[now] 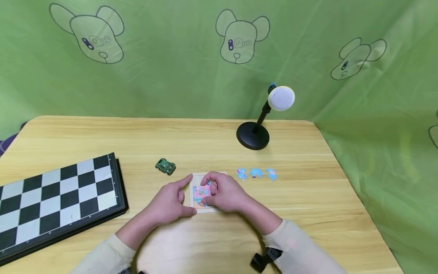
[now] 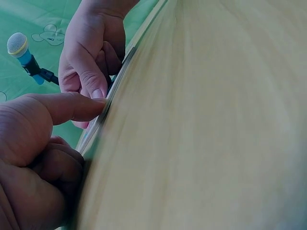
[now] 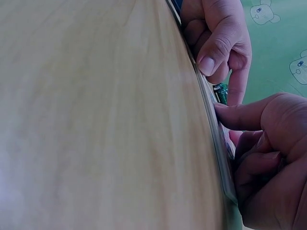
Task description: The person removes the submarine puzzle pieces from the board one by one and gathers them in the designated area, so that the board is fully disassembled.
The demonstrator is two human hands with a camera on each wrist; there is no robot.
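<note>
A small jigsaw puzzle in a pale frame (image 1: 196, 179) lies on the table, its pink, blue and orange pieces (image 1: 200, 192) filling part of the left side. My left hand (image 1: 167, 201) holds the frame's left side, forefinger at the far corner and thumb at the near one. Over the frame's right half, my right hand (image 1: 226, 192) bends forefinger and thumb down onto a puzzle piece (image 1: 207, 187), which they partly cover. In the right wrist view the right thumb (image 3: 244, 115) reaches over the frame's edge. The right hand hides much of the frame.
Several loose blue puzzle pieces (image 1: 256, 173) lie right of the frame. A green toy car (image 1: 165, 166) stands beyond the left hand. At the left is a black-and-white chessboard (image 1: 61, 198); a microphone on a stand (image 1: 253, 136) stands at the back. A green curtain (image 1: 171, 76) hangs behind.
</note>
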